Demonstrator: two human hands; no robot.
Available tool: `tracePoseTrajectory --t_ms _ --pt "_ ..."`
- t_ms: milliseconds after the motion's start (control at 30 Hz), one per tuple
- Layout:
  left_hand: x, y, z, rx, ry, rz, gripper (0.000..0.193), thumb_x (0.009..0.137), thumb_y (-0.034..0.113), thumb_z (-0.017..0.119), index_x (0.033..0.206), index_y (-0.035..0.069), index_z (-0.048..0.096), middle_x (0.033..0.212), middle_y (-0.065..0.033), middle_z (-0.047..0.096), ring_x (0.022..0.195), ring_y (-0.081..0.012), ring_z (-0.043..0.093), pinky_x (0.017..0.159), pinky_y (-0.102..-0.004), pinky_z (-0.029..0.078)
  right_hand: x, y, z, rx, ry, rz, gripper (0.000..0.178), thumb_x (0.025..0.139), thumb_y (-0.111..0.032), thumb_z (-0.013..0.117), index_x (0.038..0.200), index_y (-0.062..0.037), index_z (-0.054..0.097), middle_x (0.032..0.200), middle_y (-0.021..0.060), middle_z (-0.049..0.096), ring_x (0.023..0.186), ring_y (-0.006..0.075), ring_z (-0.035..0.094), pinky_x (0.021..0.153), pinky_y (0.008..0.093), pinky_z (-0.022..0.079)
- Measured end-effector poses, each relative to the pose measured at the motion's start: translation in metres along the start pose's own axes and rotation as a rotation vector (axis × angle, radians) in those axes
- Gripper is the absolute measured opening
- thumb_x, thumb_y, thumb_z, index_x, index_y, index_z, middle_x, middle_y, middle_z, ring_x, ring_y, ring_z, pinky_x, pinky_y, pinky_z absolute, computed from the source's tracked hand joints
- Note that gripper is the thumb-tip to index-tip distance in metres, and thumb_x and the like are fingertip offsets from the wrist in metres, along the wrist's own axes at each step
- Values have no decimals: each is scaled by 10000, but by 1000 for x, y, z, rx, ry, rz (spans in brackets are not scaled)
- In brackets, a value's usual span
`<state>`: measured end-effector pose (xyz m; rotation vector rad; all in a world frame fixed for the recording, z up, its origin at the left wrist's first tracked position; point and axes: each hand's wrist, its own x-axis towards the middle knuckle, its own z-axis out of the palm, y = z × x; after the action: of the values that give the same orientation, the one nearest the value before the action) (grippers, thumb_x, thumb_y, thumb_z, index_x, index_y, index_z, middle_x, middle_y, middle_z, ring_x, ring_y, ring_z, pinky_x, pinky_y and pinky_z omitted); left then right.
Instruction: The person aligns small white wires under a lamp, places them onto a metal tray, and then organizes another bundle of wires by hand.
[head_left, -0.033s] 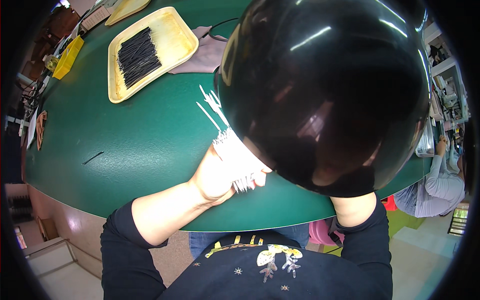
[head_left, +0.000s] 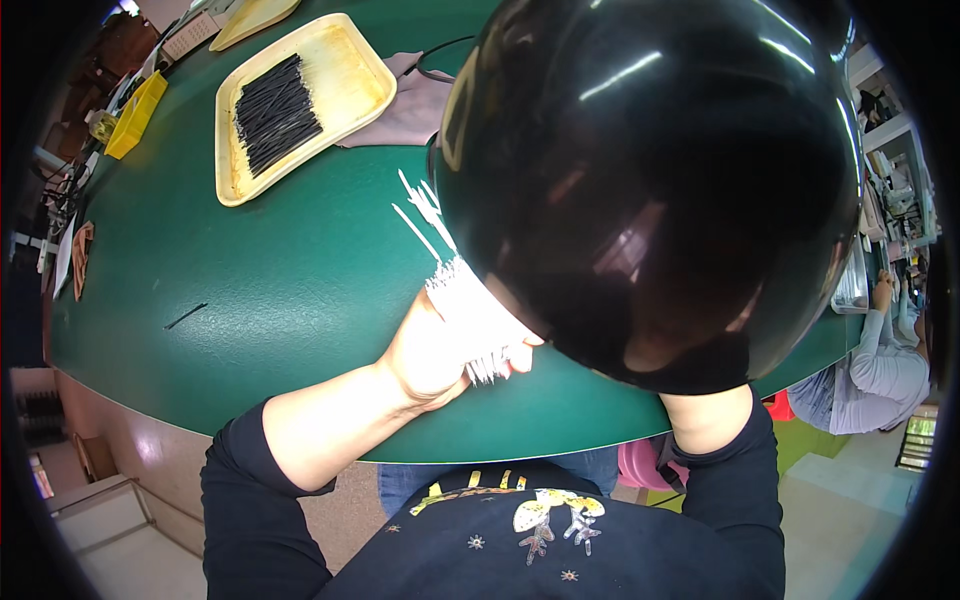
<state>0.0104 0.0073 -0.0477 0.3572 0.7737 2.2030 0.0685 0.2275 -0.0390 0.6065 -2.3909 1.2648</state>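
Observation:
My left hand (head_left: 425, 352) is closed around a bundle of thin white pieces (head_left: 486, 368), so brightly lit that their exact kind does not show. Their ends stick out above and below the fist, and a few longer ones poke up past the rest. A big glossy black dome (head_left: 650, 200), like a lamp shade, hangs over the right part of the table. It hides my right hand and the far side of the bundle. Only my right forearm (head_left: 708, 415) shows below its edge, so what that hand holds is out of sight.
On the green table (head_left: 300, 260) lies a cream tray (head_left: 350, 85) with many thin black pieces (head_left: 277, 115). Beside it are a greyish cloth (head_left: 400, 115) and a yellow bin (head_left: 137, 115). One dark strip (head_left: 186, 316) lies at left. Another person (head_left: 870, 370) sits at far right.

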Motion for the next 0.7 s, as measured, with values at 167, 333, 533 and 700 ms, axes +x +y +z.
tracePoseTrajectory --t_ms 167,333,533,700 --pt "-2 7 2 -5 -4 -81 83 682 38 625 712 -39 617 635 -142 608 548 -182 594 564 -270 499 -7 1 -2 16 3 24 420 787 -165 552 1161 -27 418 1176 156 435 1071 274 433 894 439 341" --pt "-1 14 12 291 106 -152 7 661 -22 634 665 -25 628 618 -125 607 537 -160 584 545 -243 487 -9 2 0 33 7 46 422 788 -164 551 1164 -28 413 1176 156 434 1071 275 433 892 445 342" --pt "1 19 17 334 92 -158 10 666 -31 629 660 -23 625 619 -125 607 545 -157 586 560 -245 491 -6 7 -2 53 13 70 425 790 -162 549 1168 -29 408 1177 156 433 1070 276 433 891 453 343" --pt "0 19 17 291 139 -180 21 672 -34 617 691 -44 619 622 -132 607 576 -158 600 587 -256 503 -5 10 0 71 21 89 427 791 -161 547 1171 -30 404 1178 157 432 1069 277 433 889 459 344"
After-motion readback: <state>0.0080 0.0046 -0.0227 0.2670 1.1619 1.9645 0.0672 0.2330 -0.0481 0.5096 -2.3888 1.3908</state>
